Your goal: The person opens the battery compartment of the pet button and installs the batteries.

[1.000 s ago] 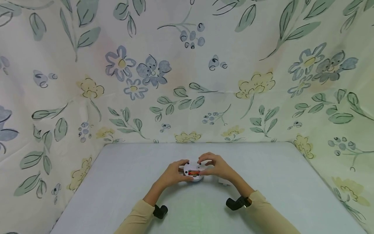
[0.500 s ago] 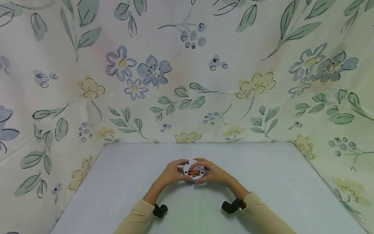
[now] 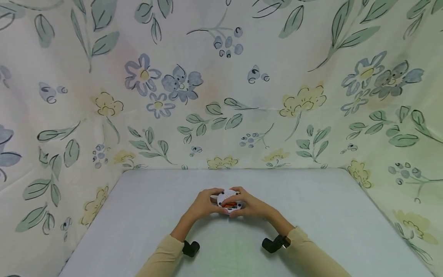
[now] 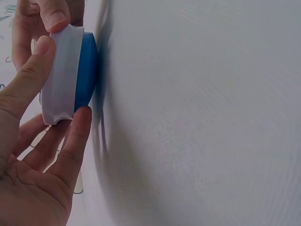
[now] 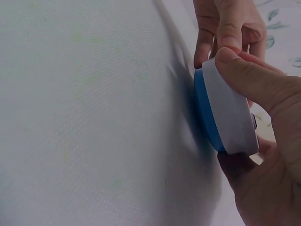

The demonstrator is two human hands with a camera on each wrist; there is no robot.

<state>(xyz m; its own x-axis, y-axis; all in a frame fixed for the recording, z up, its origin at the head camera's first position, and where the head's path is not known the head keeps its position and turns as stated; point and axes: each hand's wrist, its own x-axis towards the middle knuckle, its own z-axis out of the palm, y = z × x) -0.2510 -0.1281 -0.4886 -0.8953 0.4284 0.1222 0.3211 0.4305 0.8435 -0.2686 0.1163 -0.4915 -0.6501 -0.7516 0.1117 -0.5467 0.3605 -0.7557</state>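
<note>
A round white device with a blue lower part is held between both hands, its underside turned up in the head view. Small dark feet ring that face, and red-orange batteries show in an open compartment. My left hand grips the device's left side, thumb at the near edge and fingers round the far side. The right hand holds the right side, its thumb on the near rim and a finger stretched over the compartment, partly covering the batteries. In the right wrist view, the device's blue side faces the tabletop, close over it.
A pale cloth-covered table spreads around the hands. Behind and beside it hangs a floral cloth. Black wrist cameras sit on the left wrist and on the right wrist.
My right hand has moved left, its finger reaching across the battery compartment and its thumb to the near rim. The small white thing by the right wrist is now hidden. The left hand stays put.
</note>
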